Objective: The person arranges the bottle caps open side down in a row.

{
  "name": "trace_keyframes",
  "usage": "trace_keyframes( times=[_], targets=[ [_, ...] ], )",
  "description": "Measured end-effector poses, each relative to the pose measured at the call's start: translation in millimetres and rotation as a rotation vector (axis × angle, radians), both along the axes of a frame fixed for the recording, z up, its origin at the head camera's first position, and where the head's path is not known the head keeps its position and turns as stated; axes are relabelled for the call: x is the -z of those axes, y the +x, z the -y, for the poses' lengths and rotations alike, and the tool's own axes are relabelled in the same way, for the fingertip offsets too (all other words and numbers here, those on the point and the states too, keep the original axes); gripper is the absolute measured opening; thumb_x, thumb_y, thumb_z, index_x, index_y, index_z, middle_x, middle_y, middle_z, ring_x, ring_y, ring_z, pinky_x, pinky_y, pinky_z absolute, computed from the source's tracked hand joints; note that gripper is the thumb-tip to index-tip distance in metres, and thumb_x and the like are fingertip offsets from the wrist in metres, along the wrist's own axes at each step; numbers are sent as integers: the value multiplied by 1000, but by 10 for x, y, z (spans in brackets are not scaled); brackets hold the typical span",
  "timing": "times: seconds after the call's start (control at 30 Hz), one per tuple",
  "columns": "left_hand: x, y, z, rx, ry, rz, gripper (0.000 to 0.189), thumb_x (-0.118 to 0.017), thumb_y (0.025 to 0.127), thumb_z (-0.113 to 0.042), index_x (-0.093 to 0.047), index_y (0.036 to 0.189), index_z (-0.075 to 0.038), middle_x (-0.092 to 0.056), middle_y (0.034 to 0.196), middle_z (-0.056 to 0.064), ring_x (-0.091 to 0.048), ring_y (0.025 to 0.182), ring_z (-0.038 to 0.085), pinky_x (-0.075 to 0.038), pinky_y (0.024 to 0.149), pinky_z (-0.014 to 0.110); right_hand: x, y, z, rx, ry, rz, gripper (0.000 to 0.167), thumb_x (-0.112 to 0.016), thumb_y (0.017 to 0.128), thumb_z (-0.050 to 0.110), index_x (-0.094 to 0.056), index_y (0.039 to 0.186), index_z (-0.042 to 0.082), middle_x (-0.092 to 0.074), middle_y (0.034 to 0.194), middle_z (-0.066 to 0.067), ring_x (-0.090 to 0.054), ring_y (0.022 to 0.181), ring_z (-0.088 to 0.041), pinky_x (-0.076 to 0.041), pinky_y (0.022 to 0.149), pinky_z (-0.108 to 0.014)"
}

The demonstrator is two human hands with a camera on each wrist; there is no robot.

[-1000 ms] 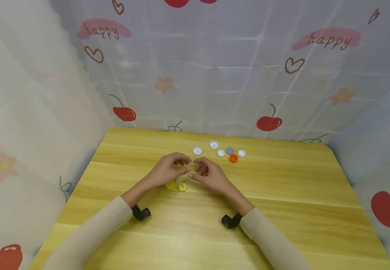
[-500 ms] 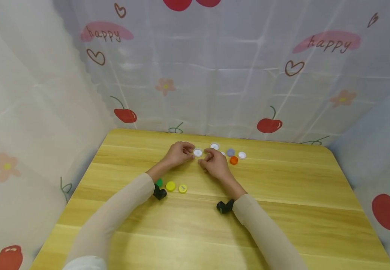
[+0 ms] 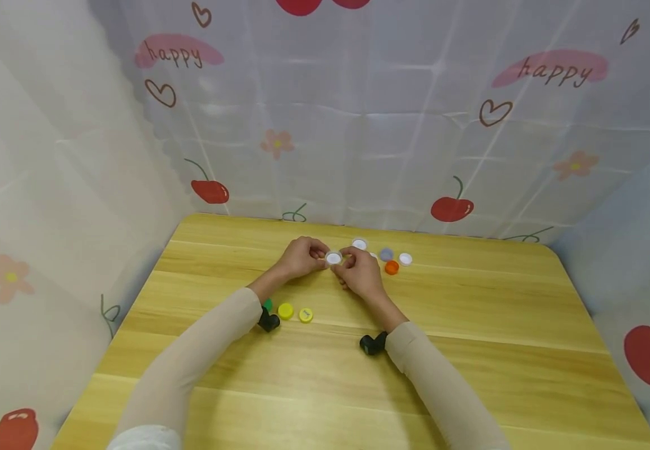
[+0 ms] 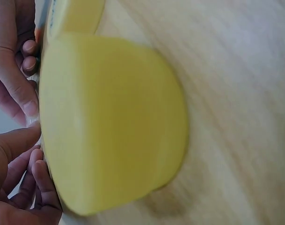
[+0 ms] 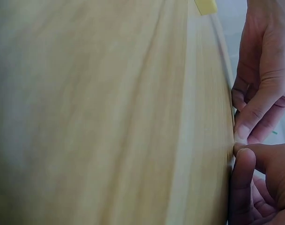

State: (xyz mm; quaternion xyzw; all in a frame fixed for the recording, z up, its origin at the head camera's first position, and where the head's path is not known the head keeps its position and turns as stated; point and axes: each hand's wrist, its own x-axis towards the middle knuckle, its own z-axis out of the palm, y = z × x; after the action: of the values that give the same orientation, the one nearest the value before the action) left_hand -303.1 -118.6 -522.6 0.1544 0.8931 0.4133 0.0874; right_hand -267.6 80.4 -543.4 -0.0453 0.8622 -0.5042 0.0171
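A white round cap [image 3: 333, 258] with a clear rim lies between my two hands at the middle of the table. My left hand [image 3: 301, 257] pinches its left side between thumb and fingers. From the right, my right hand [image 3: 361, 272] pinches the opposite edge, thumb nearest me and index finger at the far side. In the left wrist view the two thumb tips meet, with a sliver of clear plastic beside them. The right wrist view also shows the thumbs [image 5: 243, 133] together, and the cap is hidden there.
Behind the right hand lie another white cap [image 3: 359, 244], a greyish one [image 3: 386, 254], an orange cap [image 3: 392, 267] and a further white one [image 3: 405, 259]. Nearer me sit two yellow caps [image 3: 285, 311] and a green cap [image 3: 268, 305], partly behind the left wrist camera [image 3: 269, 321].
Both hands have gone from above the yellow caps to the white cap farther back and taken hold of its edges. The cap has come slightly nearer and to the right.
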Motion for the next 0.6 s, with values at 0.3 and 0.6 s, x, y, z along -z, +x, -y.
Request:
trace_keyframes(
  times=[0.3, 0.6],
  targets=[
    [1, 29, 12, 19, -7, -24, 23, -86, 93, -15, -81, 115, -9, -75, 104, 8, -66, 93, 17, -55, 86, 28, -26, 31, -10, -12, -24, -7, 38, -84, 94, 15, -72, 128, 6, -67, 70, -6, -64, 47, -14, -56, 47, -28],
    [-1, 81, 52, 60, 72, -56, 27, -85, 95, -21, -79, 119, -11, -75, 112, 8, -70, 103, 21, -59, 96, 40, -67, 96, -125, -76, -132, 2, 39, -81, 96, 12, -69, 133, 6, -66, 82, -9, -65, 50, -15, -59, 50, -30]
  ],
)
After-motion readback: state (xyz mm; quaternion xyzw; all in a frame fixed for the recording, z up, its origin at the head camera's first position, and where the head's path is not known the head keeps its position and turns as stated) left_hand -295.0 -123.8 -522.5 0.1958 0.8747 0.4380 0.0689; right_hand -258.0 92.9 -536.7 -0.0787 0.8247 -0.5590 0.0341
